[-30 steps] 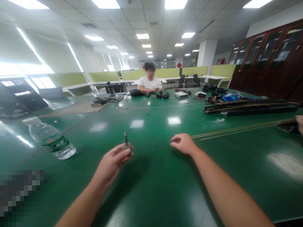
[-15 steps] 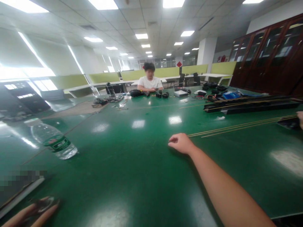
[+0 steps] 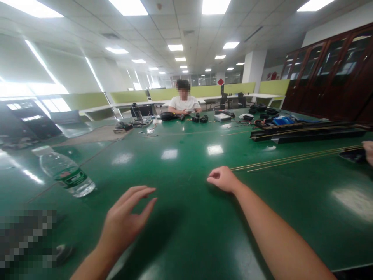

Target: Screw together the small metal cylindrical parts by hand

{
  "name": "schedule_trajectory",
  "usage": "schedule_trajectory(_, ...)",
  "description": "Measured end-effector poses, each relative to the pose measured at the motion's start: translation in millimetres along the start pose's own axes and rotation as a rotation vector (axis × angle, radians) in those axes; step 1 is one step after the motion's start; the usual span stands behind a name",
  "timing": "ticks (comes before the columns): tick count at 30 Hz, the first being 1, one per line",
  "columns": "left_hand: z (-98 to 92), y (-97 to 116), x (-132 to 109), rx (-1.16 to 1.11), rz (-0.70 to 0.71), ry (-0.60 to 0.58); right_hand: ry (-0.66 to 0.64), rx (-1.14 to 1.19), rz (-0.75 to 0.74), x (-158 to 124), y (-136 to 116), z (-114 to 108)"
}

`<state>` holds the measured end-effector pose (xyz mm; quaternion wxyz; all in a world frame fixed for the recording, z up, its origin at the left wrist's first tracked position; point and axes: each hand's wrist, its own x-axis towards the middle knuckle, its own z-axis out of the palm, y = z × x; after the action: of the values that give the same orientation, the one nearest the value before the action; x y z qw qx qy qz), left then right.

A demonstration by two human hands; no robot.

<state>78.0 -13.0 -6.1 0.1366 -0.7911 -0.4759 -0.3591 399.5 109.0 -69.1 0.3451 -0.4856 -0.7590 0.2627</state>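
My left hand [image 3: 126,216] is raised over the green table [image 3: 180,233], its fingers stretched and thumb apart, holding nothing. Behind it at the lower left lies a small rounded dark object with a shiny top [image 3: 62,252], partly blurred. On the table right of centre rests my right hand [image 3: 223,179], fingers curled in toward the thumb. Whatever may be inside that curl is hidden. Just beyond its wrist are the near ends of several thin golden rods [image 3: 291,159], which run away to the right.
A water bottle [image 3: 72,177] leans in view at left. Black channel-shaped bars [image 3: 309,134] and tools lie at the back right. Another person's hand [image 3: 368,151] is at the right edge beside a dark object [image 3: 352,155]. A person [image 3: 185,103] sits across the table.
My left hand has let go of the rounded dark object at the lower left and moved up and right over the table, opening. My right hand has stayed in place.
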Motion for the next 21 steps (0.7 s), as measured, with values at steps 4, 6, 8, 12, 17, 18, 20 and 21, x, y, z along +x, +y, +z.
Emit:
schedule_trajectory(4, 69.4, 37.7, 53.8, -0.073, 0.098, -0.3, -0.026, 0.045, -0.025, 0.7, 1.7, -0.9)
schedule_trajectory(6, 100.2, 51.5, 70.3, -0.078, 0.226, -0.35, -0.036, 0.062, -0.051, 2.0, 4.6, -0.4)
schedule_trajectory(8, 124.4, 62.2, 79.3, -0.087, 0.346, -0.38, -0.046, 0.071, -0.074, 3.6, 7.4, 0.2)
schedule_trajectory(12, 149.2, 73.5, 85.2, -0.111, 0.379, -0.453, -0.076, 0.128, -0.062, 6.1, 9.1, 1.7)
schedule_trajectory(17, 136.0, 66.1, 86.7, -0.178, 0.254, -0.455, -0.148, 0.295, -0.012, 5.5, 5.3, 2.7)
schedule_trajectory(18, 127.5, 61.1, 86.0, -0.188, 0.212, -0.43, -0.165, 0.32, 0.01, 4.9, 4.4, 2.5)
schedule_trajectory(20, 104.4, 47.6, 81.5, -0.202, 0.121, -0.35, -0.182, 0.318, 0.049, 3.6, 2.4, 1.9)
schedule_trajectory(21, 89.8, 39.3, 77.1, -0.204, 0.075, -0.297, -0.183, 0.3, 0.06, 3.0, 1.3, 1.5)
